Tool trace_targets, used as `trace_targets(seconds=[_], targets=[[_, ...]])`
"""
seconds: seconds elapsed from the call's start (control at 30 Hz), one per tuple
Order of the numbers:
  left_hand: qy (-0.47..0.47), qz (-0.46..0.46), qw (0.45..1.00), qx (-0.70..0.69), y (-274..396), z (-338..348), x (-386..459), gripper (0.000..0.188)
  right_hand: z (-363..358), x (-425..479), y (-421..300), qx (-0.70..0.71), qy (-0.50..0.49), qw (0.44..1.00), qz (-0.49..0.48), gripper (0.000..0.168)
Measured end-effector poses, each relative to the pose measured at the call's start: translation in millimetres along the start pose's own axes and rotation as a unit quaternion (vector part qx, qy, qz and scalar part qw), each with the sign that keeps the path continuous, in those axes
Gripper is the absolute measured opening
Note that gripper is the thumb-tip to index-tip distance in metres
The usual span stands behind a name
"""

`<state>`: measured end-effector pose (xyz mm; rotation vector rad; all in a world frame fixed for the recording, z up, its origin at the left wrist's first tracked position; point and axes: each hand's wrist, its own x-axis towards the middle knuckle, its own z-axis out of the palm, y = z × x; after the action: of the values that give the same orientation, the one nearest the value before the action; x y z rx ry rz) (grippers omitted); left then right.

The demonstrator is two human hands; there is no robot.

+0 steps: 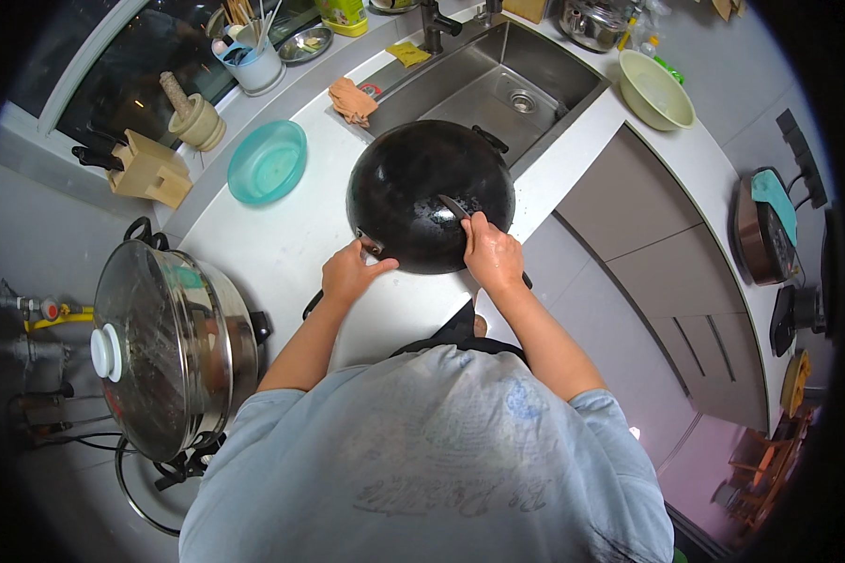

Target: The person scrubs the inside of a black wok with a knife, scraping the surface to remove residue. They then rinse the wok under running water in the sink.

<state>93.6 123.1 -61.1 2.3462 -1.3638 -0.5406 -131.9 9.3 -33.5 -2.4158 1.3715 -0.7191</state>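
Note:
A black wok (408,176) lies bottom up on the white counter, its far side over the sink's near corner. My left hand (347,276) grips the wok's near left edge beside the handle joint, thumb along the rim; the long handle passes beneath my forearm. In my right hand (493,255) is a knife (454,207), its short dark blade against the wok's underside. Wet, shiny patches show around the blade, and my right hand is wet. The wok's small loop handle (491,139) points towards the sink.
The steel sink (458,105) lies beyond the wok. A teal plastic basin (267,162), a knife block (148,169) and a stone mortar (197,123) stand to the left. A large lidded steamer pot (218,331) is near my left elbow. An orange cloth (352,100) lies by the sink.

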Motion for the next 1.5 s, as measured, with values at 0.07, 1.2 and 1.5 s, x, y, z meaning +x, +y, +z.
trace_targets(seconds=[0.07, 1.2, 1.5], targets=[[0.013, 0.017, 1.000, 0.018, -2, 2, -2, 0.063, 4, -7, 1, -0.007, 0.000, 1.000, -0.016, 0.026], [0.023, 0.012, 0.999, 0.021, -4, 1, -2, 0.063, 5, -5, 5, -0.011, -0.016, 1.000, 0.004, 0.026], [0.198, 0.071, 0.972, -0.108, -25, 22, 6, 0.053, 1, -3, 5, -0.008, -0.028, 1.000, 0.002, 0.026]])
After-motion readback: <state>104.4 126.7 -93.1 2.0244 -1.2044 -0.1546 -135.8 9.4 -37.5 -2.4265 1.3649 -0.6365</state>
